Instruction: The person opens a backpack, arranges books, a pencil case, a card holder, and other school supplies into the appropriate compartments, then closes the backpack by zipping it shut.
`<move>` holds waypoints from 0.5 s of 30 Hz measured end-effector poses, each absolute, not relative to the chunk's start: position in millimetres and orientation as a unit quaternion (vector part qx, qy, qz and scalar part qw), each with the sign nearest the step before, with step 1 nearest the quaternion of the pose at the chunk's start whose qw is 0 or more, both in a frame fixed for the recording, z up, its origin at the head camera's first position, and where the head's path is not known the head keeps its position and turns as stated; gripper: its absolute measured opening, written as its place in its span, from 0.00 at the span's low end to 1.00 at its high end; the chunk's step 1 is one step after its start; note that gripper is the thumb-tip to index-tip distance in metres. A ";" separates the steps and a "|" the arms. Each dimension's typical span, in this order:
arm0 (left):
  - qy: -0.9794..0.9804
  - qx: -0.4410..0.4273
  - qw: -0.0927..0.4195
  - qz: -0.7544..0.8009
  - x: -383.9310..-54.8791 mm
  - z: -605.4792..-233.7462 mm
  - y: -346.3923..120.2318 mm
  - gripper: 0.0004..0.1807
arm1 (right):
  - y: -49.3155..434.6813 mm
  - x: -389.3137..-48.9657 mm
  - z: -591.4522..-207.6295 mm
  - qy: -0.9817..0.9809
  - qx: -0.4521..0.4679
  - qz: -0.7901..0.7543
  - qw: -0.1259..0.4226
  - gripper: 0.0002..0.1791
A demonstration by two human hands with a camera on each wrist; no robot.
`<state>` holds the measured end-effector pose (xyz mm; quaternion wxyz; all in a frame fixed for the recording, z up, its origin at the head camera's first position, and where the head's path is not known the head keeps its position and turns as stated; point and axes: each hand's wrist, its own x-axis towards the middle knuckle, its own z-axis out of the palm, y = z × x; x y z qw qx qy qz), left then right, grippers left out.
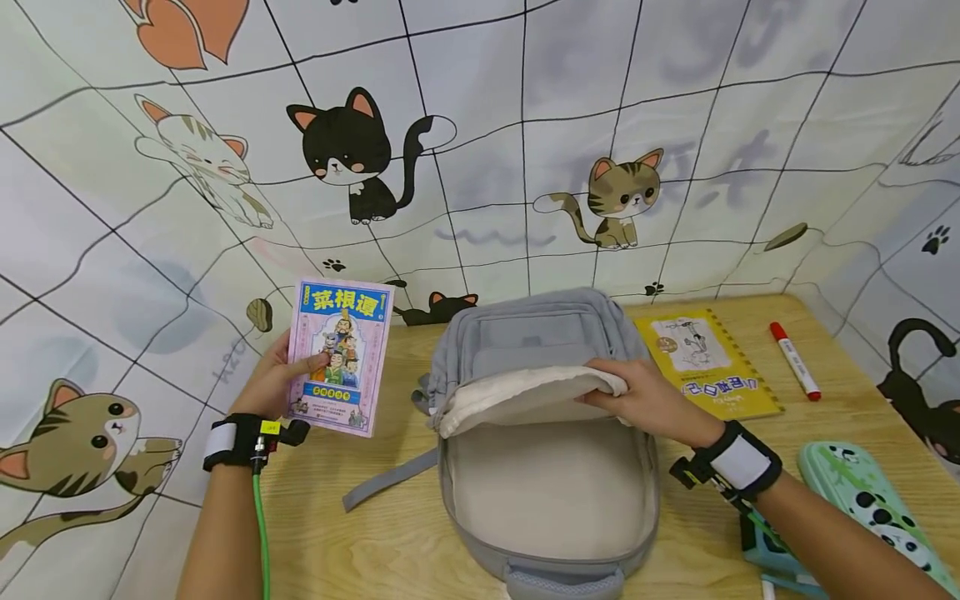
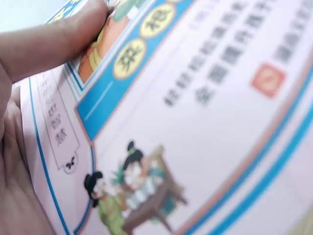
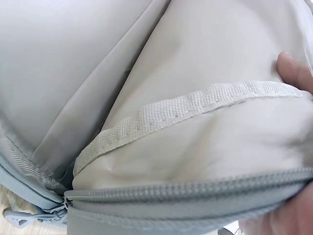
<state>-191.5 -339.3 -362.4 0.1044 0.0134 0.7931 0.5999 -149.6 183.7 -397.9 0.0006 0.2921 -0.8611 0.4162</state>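
My left hand [image 1: 266,379] grips a pink paperback book [image 1: 337,404] by its left edge, thumb across the illustrated cover, above the table's left part. The left wrist view shows the book's cover [image 2: 210,147] close up, with the thumb over it. A grey backpack [image 1: 540,321] lies open in the middle, its pale lining facing up. With my right hand [image 1: 652,396] I pinch the edge of its folded-back front panel. In the right wrist view, fingers and thumb hold that panel at the right, beside the zipper [image 3: 190,190] and the woven inner band [image 3: 171,115].
Right of the backpack lie a yellow notebook [image 1: 731,392] and a red-capped marker [image 1: 795,362]. A green panda pencil case [image 1: 862,492] and a blue object [image 1: 765,542] sit near my right forearm. A cat-print curtain [image 1: 487,167] borders the wooden table [image 1: 390,533].
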 end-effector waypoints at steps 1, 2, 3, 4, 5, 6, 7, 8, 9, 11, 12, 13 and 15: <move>0.780 0.033 0.107 0.616 -186.3 -353.9 -330.5 0.31 | 184.5 -150.3 -397.1 -0.862 0.288 0.417 -0.004 0.15; 0.770 0.058 0.111 0.625 -181.4 -345.7 -321.5 0.29 | 185.3 -151.1 -396.3 -0.862 0.284 0.420 -0.007 0.15; 0.760 0.083 0.119 0.633 -176.5 -337.3 -311.4 0.27 | 185.9 -151.7 -395.6 -0.862 0.281 0.421 -0.012 0.15; 0.747 0.114 0.131 0.642 -172.2 -329.9 -300.5 0.26 | 186.3 -152.4 -394.9 -0.862 0.276 0.425 -0.017 0.15; 0.733 0.149 0.144 0.648 -168.5 -323.4 -289.2 0.25 | 186.5 -153.0 -394.4 -0.861 0.273 0.429 -0.023 0.15; 0.719 0.178 0.162 0.652 -163.9 -317.4 -277.5 0.24 | 186.7 -153.3 -394.0 -0.862 0.268 0.430 -0.028 0.15; 0.705 0.208 0.185 0.652 -159.7 -312.4 -265.6 0.23 | 186.7 -153.7 -393.8 -0.861 0.266 0.432 -0.031 0.15; 0.693 0.233 0.211 0.649 -155.0 -308.3 -253.6 0.23 | 186.5 -154.0 -393.7 -0.861 0.266 0.433 -0.033 0.15; 0.683 0.255 0.237 0.643 -150.3 -305.1 -242.0 0.23 | 186.1 -154.2 -393.7 -0.861 0.265 0.433 -0.034 0.15; 0.675 0.282 0.285 0.620 -140.4 -302.3 -219.7 0.23 | 185.1 -154.6 -394.2 -0.860 0.267 0.434 -0.034 0.14; 0.675 0.288 0.308 0.605 -135.1 -302.5 -209.3 0.23 | 184.6 -154.8 -394.6 -0.859 0.267 0.435 -0.035 0.14; 0.672 0.295 0.333 0.592 -130.7 -304.2 -199.2 0.23 | 184.0 -154.9 -394.9 -0.857 0.268 0.438 -0.036 0.14; 0.664 0.304 0.377 0.570 -122.7 -312.1 -180.0 0.24 | 183.0 -155.0 -395.4 -0.856 0.269 0.441 -0.039 0.14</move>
